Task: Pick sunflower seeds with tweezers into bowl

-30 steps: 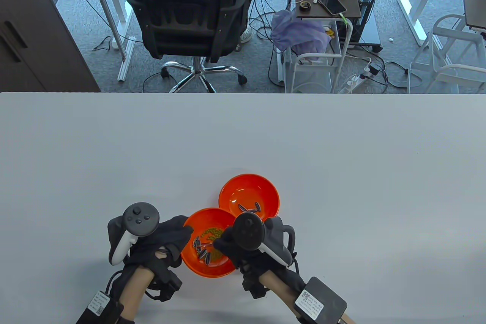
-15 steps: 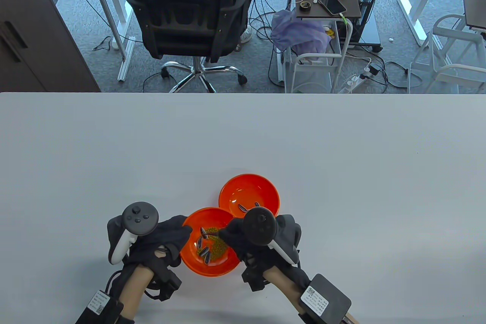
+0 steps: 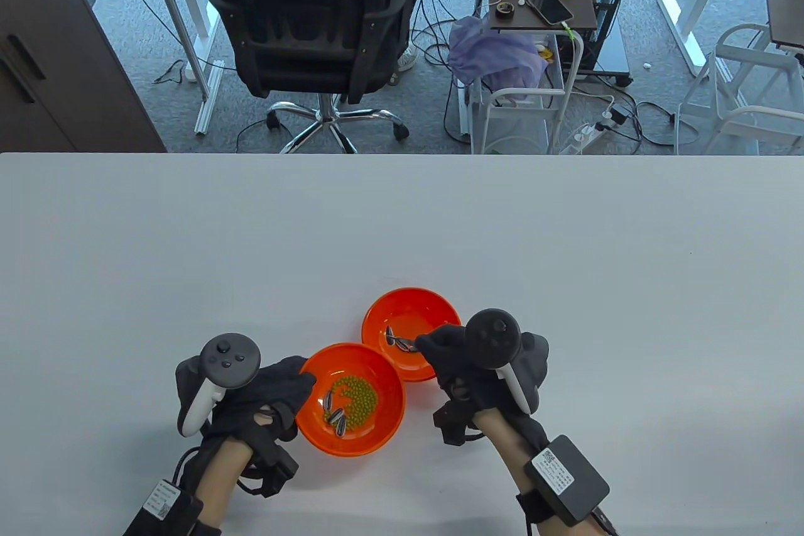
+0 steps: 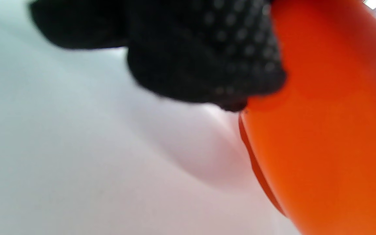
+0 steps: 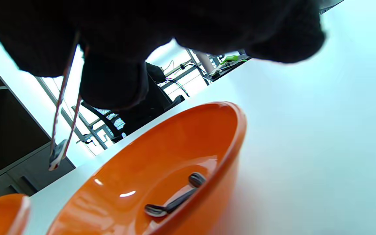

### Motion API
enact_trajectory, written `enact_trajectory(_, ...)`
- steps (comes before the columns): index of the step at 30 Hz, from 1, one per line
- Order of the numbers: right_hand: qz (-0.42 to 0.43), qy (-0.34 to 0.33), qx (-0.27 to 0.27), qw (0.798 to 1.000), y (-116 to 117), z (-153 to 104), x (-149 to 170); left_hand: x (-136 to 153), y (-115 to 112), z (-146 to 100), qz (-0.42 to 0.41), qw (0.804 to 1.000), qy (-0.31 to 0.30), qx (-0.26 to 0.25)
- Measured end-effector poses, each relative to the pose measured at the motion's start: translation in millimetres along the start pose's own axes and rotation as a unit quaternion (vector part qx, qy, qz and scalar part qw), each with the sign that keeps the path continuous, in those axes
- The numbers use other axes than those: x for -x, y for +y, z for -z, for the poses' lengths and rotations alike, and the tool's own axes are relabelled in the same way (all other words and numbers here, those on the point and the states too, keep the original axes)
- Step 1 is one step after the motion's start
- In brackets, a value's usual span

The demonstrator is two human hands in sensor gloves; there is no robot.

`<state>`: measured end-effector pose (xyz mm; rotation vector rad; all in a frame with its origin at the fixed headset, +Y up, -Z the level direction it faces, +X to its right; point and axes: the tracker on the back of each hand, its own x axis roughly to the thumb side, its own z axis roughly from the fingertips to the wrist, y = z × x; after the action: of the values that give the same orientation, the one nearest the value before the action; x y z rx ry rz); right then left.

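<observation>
A seed held over the far bowl, ready to drop

Near the desk's front edge, the left hand point(image 3: 264, 394) held the rim of the near bowl point(image 3: 383, 429), its fingers point(image 4: 204, 58) pressed against the orange wall; a few sunflower seeds point(image 3: 335, 415) lay inside beside a patch of green peas point(image 3: 355, 396). Just beyond, touching it, sat the far bowl point(image 3: 440, 306) with some seeds point(image 5: 171, 204) already in it. The right hand point(image 3: 483, 360), the nearer to that bowl, pinched the tweezers point(image 5: 64, 111), tips pointing down and clamping one seed point(image 5: 57, 156) above the bowl's left side. Letting go, I judged, would drop it inside.
</observation>
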<state>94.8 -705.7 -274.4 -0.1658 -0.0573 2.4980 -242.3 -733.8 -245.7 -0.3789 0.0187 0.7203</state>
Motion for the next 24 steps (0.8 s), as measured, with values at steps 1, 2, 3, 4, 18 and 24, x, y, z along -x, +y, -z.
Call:
enact_trajectory(1,-0.004,0.005,0.001,1.000,0.6,1.5,2.3,0.1,0.2,0.0,0.000,1.000,0.000,0.000)
enact_trajectory(2,-0.008,0.009,0.001,1.000,1.3,3.0,4.6,0.1,0.3,0.0,-0.001,1.000,0.000,0.000)
enact_trajectory(3,-0.013,0.012,0.002,1.000,2.0,4.4,6.6,0.2,0.3,0.0,-0.001,1.000,0.000,0.000)
enact_trajectory(4,-0.017,0.015,0.003,1.000,2.5,5.4,8.0,0.2,0.4,0.0,-0.001,1.000,0.000,0.000)
enact_trajectory(18,-0.097,0.019,0.023,0.995,16.5,9.9,15.6,0.4,0.7,0.4,0.000,1.000,0.000,0.001)
enact_trajectory(24,-0.117,0.013,0.045,0.992,17.9,6.5,13.1,0.4,0.6,0.5,0.000,1.000,-0.001,0.001)
